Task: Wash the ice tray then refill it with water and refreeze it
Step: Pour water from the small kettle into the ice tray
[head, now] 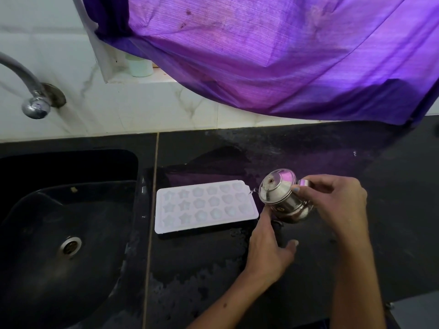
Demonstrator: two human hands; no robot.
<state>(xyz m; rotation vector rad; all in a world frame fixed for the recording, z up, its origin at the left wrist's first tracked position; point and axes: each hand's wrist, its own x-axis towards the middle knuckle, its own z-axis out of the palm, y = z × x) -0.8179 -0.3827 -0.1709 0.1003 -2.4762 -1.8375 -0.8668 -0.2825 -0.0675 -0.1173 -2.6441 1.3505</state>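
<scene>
The right hand (332, 200) gripped a tilted steel jug (282, 198); the left hand (268, 245) lay spread, fingers apart. The ice tray (204, 207) looked light, flexible and wet; it was best lifted level by both short ends.

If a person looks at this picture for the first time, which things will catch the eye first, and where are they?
First the large purple curtain, which hangs across the top and right over the black counter. Next the white ice tray with star and flower moulds, flat on the counter just right of the black sink. At its right end the right hand tilts a small steel pot towards it, with the left hand below the pot.
</scene>
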